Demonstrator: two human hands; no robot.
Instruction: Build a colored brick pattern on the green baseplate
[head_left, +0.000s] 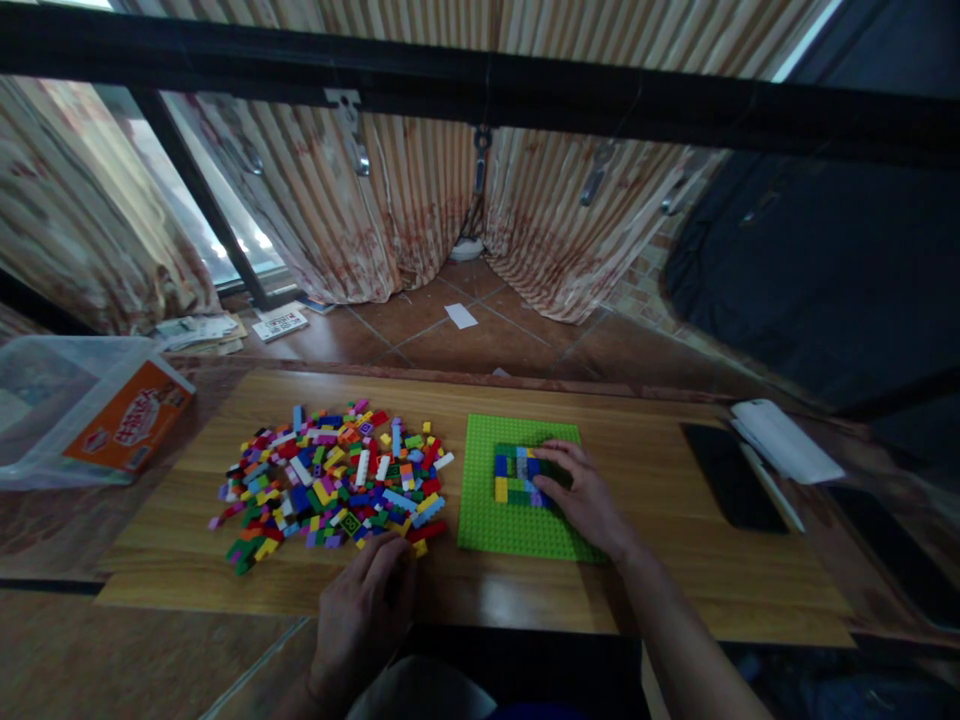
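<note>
A light green baseplate lies on the wooden board, with a small block of blue, green, yellow and light blue building bricks near its middle. My right hand reaches over the plate from the right. Its thumb and fingers close at the right side of the brick block, pinching a brick there that they mostly hide. To the left spreads a heap of loose multicoloured bricks. At the heap's near right edge rests my left hand, its fingers curled in. Whatever those fingers hold, if anything, is hidden.
A clear plastic tub with an orange label stands at the left. On the right of the wooden board lie a black phone-like slab and a white object. A dark bar crosses above, before curtains.
</note>
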